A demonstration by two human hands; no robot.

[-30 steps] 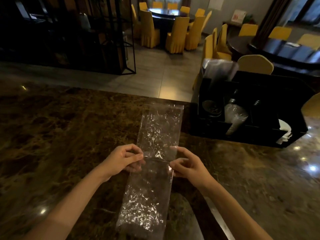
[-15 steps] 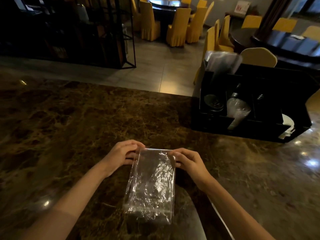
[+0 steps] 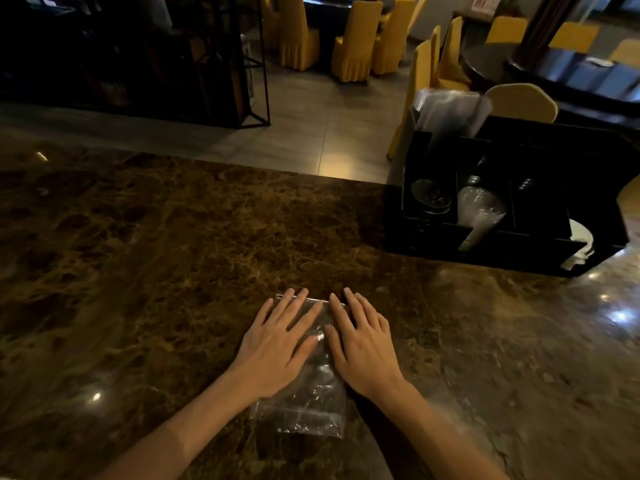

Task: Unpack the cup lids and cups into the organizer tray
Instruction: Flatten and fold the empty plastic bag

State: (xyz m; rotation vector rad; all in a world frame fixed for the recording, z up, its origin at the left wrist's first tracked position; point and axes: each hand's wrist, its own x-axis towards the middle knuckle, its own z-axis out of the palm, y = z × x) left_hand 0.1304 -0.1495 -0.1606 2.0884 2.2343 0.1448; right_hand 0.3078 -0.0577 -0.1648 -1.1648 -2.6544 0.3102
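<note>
Nothing here can be read: the small sign on the far wall, well beyond the hands, is too blurred to make out.

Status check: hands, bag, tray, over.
Left hand and right hand flat, palms down on the empty plastic bag. Cups and lids already in organizer tray. Countertop between is unobstructed.

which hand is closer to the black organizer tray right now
Right. The right hand lies flat on the folded plastic bag, on the side toward the black organizer tray. The left hand presses the same bag just beyond it, farther from the tray.
</note>
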